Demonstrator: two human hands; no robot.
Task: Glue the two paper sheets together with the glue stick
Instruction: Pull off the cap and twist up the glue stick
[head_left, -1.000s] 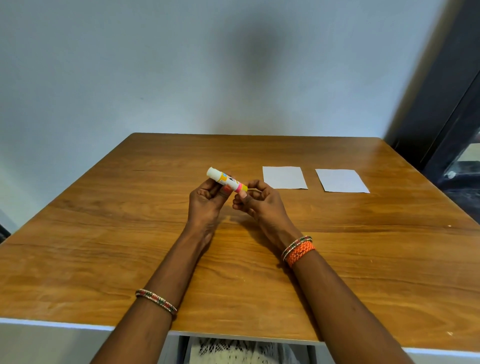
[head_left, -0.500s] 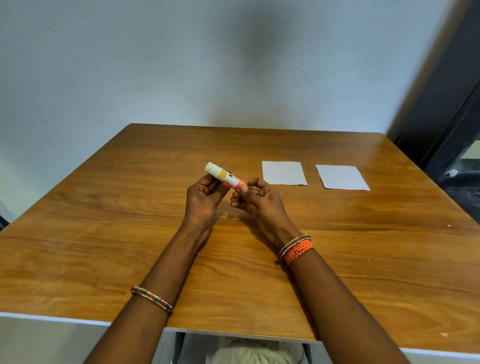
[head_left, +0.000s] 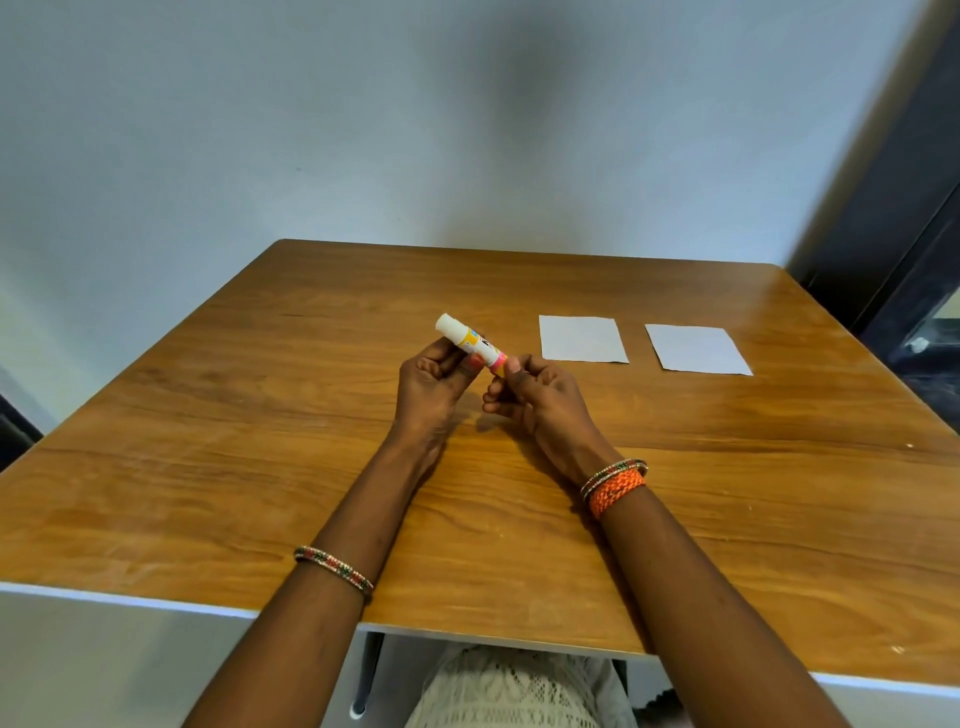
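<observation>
A glue stick, white with a yellow and pink label, is held tilted above the middle of the wooden table, its white cap pointing up and left. My left hand grips its body. My right hand pinches its pink lower end with thumb and fingers. Two small white paper sheets lie flat, side by side and apart, to the right of my hands: the nearer sheet and the farther right sheet.
A pale wall stands behind the table's far edge. A dark doorway or frame runs down the right side. The table's white front edge is near my body, with a chair or lap fabric below it.
Both hands have kept hold of the glue stick and stayed together. My right thumb has shifted onto the pink end, and the view has tilted slightly.
</observation>
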